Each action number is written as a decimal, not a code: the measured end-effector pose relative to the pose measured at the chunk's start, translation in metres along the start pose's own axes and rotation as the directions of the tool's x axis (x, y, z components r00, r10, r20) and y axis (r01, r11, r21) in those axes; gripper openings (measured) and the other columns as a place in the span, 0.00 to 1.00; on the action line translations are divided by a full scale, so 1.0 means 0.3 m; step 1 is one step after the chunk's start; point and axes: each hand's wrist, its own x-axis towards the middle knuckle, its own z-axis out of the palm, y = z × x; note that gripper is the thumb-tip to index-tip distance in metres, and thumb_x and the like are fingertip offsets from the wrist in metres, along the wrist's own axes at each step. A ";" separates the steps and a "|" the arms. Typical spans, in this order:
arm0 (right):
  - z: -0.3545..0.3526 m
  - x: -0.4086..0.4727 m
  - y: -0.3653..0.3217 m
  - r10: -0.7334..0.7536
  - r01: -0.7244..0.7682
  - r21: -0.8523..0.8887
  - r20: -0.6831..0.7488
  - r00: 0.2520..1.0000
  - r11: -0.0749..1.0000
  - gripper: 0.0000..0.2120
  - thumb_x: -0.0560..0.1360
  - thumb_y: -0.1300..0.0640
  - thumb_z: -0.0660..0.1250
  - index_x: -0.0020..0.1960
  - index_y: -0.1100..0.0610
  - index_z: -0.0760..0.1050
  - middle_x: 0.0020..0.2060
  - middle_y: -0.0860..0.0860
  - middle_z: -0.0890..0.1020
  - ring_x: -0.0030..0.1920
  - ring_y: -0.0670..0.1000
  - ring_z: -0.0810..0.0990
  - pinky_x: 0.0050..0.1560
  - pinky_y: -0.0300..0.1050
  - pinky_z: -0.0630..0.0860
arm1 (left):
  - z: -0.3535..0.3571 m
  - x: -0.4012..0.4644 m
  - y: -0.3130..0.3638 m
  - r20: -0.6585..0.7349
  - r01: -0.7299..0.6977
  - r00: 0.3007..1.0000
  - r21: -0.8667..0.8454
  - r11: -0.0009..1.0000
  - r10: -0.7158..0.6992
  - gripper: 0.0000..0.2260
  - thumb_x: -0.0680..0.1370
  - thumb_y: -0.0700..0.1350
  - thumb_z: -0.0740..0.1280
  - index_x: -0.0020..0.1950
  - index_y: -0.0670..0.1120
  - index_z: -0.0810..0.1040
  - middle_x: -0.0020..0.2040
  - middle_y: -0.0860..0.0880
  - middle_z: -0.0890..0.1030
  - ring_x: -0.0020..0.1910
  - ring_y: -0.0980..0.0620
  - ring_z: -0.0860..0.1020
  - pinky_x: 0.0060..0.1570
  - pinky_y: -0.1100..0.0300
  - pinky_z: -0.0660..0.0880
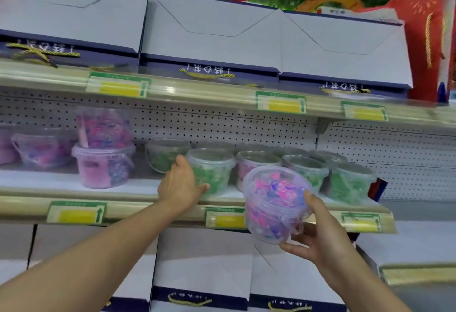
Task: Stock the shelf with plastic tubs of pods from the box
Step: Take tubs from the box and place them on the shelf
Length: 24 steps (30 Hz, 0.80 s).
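My right hand (318,235) grips a clear plastic tub of pink and purple pods (274,203), tilted, in front of the middle shelf's edge (148,203). On that shelf my left hand (181,184) holds the left side of a tub of green pods (213,171) at the front of the row. More green and pink tubs (306,168) stand to its right and behind it. To the left, a pink tub (103,168) carries another tub stacked on top of it (103,126). The box is out of view.
White and navy gift boxes (212,35) fill the top shelf, and similar ones stand below (202,269). A red gift bag (424,40) stands at top right. Yellow and green price tags (76,213) line the shelf edges. Pegboard backs the shelf.
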 end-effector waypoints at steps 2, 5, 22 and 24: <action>0.000 -0.002 -0.006 0.002 -0.002 -0.001 0.009 1.000 1.000 0.08 0.77 0.44 0.61 0.49 0.48 0.72 0.45 0.60 0.74 0.43 0.58 0.79 0.45 0.56 0.80 | 0.009 0.016 -0.021 0.033 -0.037 0.999 0.127 0.991 0.033 0.25 0.73 0.54 0.70 0.60 0.42 0.65 0.59 0.42 0.76 0.59 0.41 0.75 0.54 0.50 0.70; 0.006 -0.005 -0.006 -0.006 0.006 -0.013 0.041 0.999 1.000 0.09 0.77 0.44 0.61 0.49 0.49 0.72 0.44 0.58 0.74 0.43 0.57 0.79 0.47 0.57 0.80 | -0.014 0.020 -0.056 0.104 -0.093 0.992 0.236 0.967 0.070 0.25 0.74 0.57 0.67 0.65 0.46 0.67 0.64 0.43 0.73 0.63 0.42 0.71 0.61 0.49 0.67; 0.569 -0.136 0.031 0.013 0.015 -0.062 0.431 0.902 0.998 0.14 0.77 0.44 0.59 0.55 0.52 0.73 0.37 0.55 0.77 0.37 0.55 0.78 0.49 0.59 0.80 | -0.551 -0.284 -0.376 0.519 0.325 0.854 -0.474 0.819 -0.039 0.24 0.73 0.71 0.54 0.61 0.59 0.72 0.55 0.48 0.81 0.49 0.50 0.83 0.61 0.46 0.70; 0.676 -0.149 0.048 0.023 0.006 -0.062 0.452 0.892 0.998 0.14 0.77 0.43 0.59 0.56 0.51 0.73 0.40 0.57 0.79 0.39 0.56 0.80 0.48 0.58 0.80 | -0.594 -0.262 -0.449 0.553 0.393 0.832 -0.522 0.757 -0.050 0.19 0.75 0.66 0.56 0.61 0.58 0.71 0.54 0.45 0.82 0.48 0.47 0.84 0.64 0.43 0.69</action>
